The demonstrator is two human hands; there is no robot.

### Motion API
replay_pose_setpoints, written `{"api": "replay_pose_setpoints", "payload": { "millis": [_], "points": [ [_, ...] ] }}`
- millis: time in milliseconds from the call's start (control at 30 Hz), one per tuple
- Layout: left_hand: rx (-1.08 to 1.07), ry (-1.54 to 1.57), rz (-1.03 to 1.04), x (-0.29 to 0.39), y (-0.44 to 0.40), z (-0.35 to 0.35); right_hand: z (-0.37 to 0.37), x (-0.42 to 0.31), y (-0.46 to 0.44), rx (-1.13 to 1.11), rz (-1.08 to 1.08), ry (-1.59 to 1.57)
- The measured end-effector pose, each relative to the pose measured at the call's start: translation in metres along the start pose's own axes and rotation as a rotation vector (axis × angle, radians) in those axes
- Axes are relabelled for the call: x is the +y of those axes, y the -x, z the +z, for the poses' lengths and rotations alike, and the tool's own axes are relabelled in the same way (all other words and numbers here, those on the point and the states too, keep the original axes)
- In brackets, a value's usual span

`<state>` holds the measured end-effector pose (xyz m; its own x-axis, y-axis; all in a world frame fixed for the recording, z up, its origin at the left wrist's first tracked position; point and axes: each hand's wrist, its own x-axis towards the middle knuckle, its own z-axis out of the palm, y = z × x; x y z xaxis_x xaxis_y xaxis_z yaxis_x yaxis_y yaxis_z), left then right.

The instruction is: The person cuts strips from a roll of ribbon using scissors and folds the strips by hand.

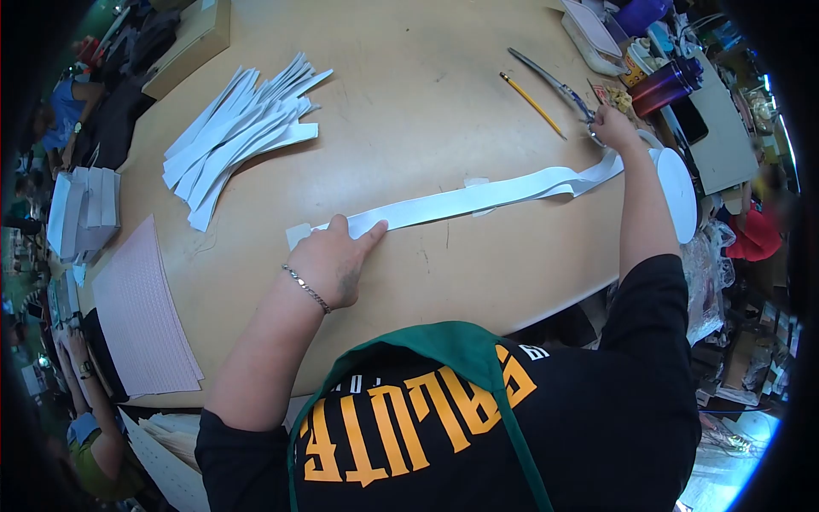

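A long white strip lies across the table, running from a white roll at the right. My left hand presses on the strip's left end, thumb and fingers apart. Small pieces of clear tape show at that end and near the strip's middle. At the upper right my right hand has its fingers closed round the handles of metal scissors, whose blades point up and left on the table. A yellow pencil lies beside them. Cut white strips are piled at the upper left.
Pink patterned sheets lie at the left edge of the table. White folded pieces stand beyond it. A plastic container, a purple bottle and a phone are at the upper right. Other people are at both sides.
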<state>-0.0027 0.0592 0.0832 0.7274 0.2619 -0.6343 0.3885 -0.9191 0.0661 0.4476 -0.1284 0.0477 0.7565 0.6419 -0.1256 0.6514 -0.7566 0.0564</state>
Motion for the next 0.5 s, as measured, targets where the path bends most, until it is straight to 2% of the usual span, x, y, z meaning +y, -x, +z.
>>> {"api": "replay_pose_setpoints", "payload": {
  "millis": [167, 200, 267, 333, 367, 500],
  "points": [
    [-0.019, 0.027, -0.007, 0.002, 0.001, -0.006, -0.038, 0.002, 0.011, 0.097, 0.06, 0.014],
    [-0.011, 0.025, -0.007, 0.002, 0.001, -0.005, -0.038, 0.006, 0.022, 0.285, 0.03, -0.081],
    [-0.03, 0.027, -0.011, 0.002, 0.001, -0.006, -0.055, -0.008, 0.059, 0.3, 0.037, -0.273],
    [-0.033, 0.023, -0.01, 0.002, 0.0, -0.006, -0.062, -0.039, 0.126, 0.181, 0.046, -0.797],
    [-0.025, 0.019, -0.008, 0.002, 0.0, -0.005, -0.056, -0.038, 0.157, 0.045, -0.138, -0.872],
    [-0.029, 0.011, -0.006, 0.002, 0.001, -0.007, -0.008, -0.05, 0.274, -0.58, -0.106, -1.115]
  ]
}}
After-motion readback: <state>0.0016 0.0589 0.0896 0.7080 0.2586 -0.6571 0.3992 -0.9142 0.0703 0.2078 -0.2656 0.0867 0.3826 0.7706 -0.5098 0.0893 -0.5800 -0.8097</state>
